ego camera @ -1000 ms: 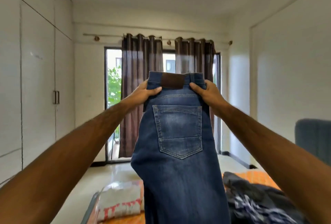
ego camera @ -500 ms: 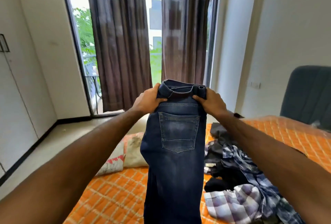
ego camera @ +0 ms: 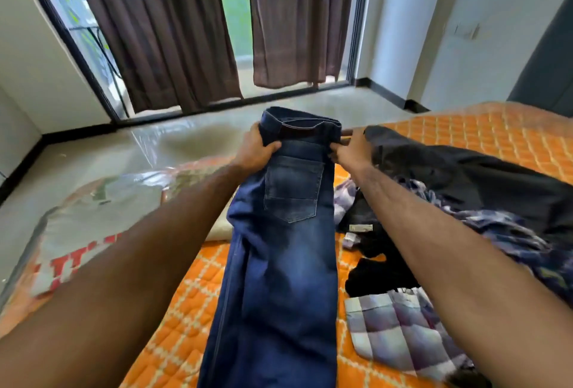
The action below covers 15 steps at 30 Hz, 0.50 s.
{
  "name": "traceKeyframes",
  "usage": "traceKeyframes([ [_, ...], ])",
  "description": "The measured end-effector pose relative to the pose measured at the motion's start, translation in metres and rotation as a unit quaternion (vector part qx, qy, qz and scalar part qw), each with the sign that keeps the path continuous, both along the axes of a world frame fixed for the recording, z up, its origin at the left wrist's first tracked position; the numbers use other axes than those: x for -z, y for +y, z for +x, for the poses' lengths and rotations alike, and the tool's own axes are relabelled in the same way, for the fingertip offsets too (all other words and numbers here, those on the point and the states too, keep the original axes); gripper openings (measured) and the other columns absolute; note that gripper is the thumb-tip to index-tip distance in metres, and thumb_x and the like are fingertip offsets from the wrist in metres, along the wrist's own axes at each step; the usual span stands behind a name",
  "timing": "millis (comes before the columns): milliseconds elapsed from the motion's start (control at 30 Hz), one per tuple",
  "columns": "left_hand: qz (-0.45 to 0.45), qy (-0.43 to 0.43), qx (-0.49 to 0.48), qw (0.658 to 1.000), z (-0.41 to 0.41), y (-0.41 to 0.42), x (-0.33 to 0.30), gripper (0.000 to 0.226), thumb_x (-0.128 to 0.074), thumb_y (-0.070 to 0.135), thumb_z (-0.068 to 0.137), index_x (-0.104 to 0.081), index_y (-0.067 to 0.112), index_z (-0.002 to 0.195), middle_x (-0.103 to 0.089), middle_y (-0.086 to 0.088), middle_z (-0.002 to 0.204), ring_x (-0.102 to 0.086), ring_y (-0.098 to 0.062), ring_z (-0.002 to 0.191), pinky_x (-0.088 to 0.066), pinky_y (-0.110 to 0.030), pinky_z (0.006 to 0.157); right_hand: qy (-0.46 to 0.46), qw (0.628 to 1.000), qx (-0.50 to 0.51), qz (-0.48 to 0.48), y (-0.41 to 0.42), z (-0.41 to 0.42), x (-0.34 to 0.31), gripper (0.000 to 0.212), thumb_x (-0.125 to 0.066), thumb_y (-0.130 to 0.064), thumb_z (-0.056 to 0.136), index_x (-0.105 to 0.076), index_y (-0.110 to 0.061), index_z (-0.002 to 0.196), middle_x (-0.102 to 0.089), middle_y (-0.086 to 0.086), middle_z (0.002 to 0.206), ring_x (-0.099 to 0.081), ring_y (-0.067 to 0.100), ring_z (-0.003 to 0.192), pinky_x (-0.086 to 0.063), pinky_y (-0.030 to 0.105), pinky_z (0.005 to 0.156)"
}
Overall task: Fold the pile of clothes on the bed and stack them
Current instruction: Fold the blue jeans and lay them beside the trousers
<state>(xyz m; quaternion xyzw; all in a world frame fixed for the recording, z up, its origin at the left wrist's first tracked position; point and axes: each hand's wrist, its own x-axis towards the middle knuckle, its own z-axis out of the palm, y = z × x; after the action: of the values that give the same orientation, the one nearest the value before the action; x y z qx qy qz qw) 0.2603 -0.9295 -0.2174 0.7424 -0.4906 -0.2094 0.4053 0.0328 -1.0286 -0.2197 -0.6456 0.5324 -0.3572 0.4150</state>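
Two hands held a pair of dark blue jeans (ego camera: 279,263) by the waistband, out over the orange quilted bed (ego camera: 483,136). The left hand (ego camera: 259,152) gripped the left end of the band, thumb curled over the front; the right hand (ego camera: 352,149) pinched the right end, fingers folded round the denim. The jeans were doubled lengthwise, one back pocket facing up, with a faded patch down the seat and thigh. A brown leather patch showed at the waistband. The legs ran down toward the person and were cut off at the bottom edge, so I could not tell where they ended or whether they lay on the quilt. To the right sat the pile of clothes (ego camera: 465,201): dark cloth, a blue checked shirt, a pale plaid piece, all blurred and partly hidden behind the right forearm. A plastic-wrapped pillow (ego camera: 102,217) lay at left, its red lettering smeared.
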Motion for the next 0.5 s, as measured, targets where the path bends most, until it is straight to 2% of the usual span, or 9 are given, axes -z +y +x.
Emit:
traceKeyframes([
  [67, 0.07, -0.074, 0.029, 0.994, -0.003, 0.013, 0.045, 0.07, -0.073, 0.044, 0.083, -0.049, 0.009, 0.139, -0.056, -0.013, 0.134, -0.055, -0.029, 0.122, -0.044, -0.046, 0.107, 0.012, 0.998, -0.034, 0.045, 0.016, -0.007, 0.046, 0.053, -0.076, -0.016, 0.085, -0.049, -0.008, 0.13, -0.058, 0.004, 0.118, -0.06, 0.024, 0.108, -0.051, 0.046, 0.098],
  [100, 0.125, -0.12, 0.067, 0.983, -0.009, 0.027, 0.067, 0.076, -0.072, 0.047, 0.084, -0.047, 0.008, 0.144, -0.051, -0.018, 0.141, -0.051, -0.033, 0.13, -0.041, -0.048, 0.109, 0.028, 0.996, -0.061, 0.066, 0.03, -0.013, 0.071, 0.052, -0.076, -0.012, 0.088, -0.048, -0.005, 0.132, -0.056, 0.005, 0.118, -0.057, 0.022, 0.109, -0.049, 0.041, 0.099],
  [167, 0.225, -0.223, 0.141, 0.938, -0.016, 0.05, 0.111, 0.079, -0.066, 0.047, 0.093, -0.033, 0.013, 0.155, -0.029, -0.017, 0.161, -0.029, -0.037, 0.148, -0.026, -0.054, 0.12, 0.064, 0.986, -0.118, 0.098, 0.057, -0.022, 0.124, 0.049, -0.076, -0.01, 0.089, -0.052, -0.001, 0.131, -0.06, 0.011, 0.123, -0.058, 0.024, 0.117, -0.045, 0.039, 0.105],
  [233, 0.268, -0.307, 0.179, 0.895, -0.025, 0.073, 0.135, 0.078, -0.052, 0.056, 0.099, -0.018, 0.024, 0.161, -0.011, -0.007, 0.169, -0.009, -0.036, 0.155, -0.01, -0.057, 0.123, 0.138, 0.979, -0.137, 0.068, 0.082, -0.028, 0.164, 0.062, -0.076, -0.02, 0.091, -0.048, 0.001, 0.142, -0.05, 0.02, 0.146, -0.045, 0.033, 0.139, -0.031, 0.039, 0.118],
  [267, 0.262, -0.323, 0.184, 0.891, -0.022, 0.077, 0.152, 0.077, -0.046, 0.06, 0.099, -0.015, 0.027, 0.161, -0.008, -0.004, 0.17, -0.004, -0.036, 0.156, -0.005, -0.057, 0.123, 0.164, 0.975, -0.138, 0.051, 0.088, -0.028, 0.18, 0.069, -0.073, -0.025, 0.093, -0.041, 0.001, 0.149, -0.04, 0.02, 0.156, -0.034, 0.033, 0.147, -0.022, 0.037, 0.121],
  [333, 0.247, -0.335, 0.192, 0.889, -0.018, 0.078, 0.162, 0.076, -0.041, 0.063, 0.099, -0.012, 0.03, 0.162, -0.006, -0.001, 0.17, -0.002, -0.033, 0.156, -0.002, -0.054, 0.124, 0.173, 0.975, -0.138, 0.01, 0.089, -0.026, 0.193, 0.076, -0.07, -0.033, 0.095, -0.033, -0.004, 0.156, -0.026, 0.016, 0.165, -0.021, 0.029, 0.154, -0.014, 0.035, 0.123],
  [400, 0.259, -0.338, 0.203, 0.882, -0.013, 0.072, 0.161, 0.076, -0.041, 0.064, 0.099, -0.012, 0.031, 0.161, -0.006, -0.001, 0.17, -0.003, -0.032, 0.156, -0.003, -0.053, 0.125, 0.179, 0.973, -0.143, -0.005, 0.086, -0.024, 0.196, 0.079, -0.07, -0.034, 0.095, -0.031, -0.005, 0.157, -0.024, 0.015, 0.166, -0.02, 0.028, 0.154, -0.015, 0.037, 0.124],
  [500, 0.249, -0.331, 0.202, 0.887, -0.015, 0.077, 0.148, 0.078, -0.052, 0.057, 0.098, -0.018, 0.026, 0.161, -0.009, -0.004, 0.17, -0.008, -0.031, 0.156, -0.009, -0.051, 0.126, 0.168, 0.979, -0.114, -0.003, 0.093, -0.025, 0.184, 0.079, -0.076, -0.028, 0.09, -0.036, -0.002, 0.153, -0.035, 0.019, 0.159, -0.031, 0.031, 0.149, -0.023, 0.04, 0.123],
])
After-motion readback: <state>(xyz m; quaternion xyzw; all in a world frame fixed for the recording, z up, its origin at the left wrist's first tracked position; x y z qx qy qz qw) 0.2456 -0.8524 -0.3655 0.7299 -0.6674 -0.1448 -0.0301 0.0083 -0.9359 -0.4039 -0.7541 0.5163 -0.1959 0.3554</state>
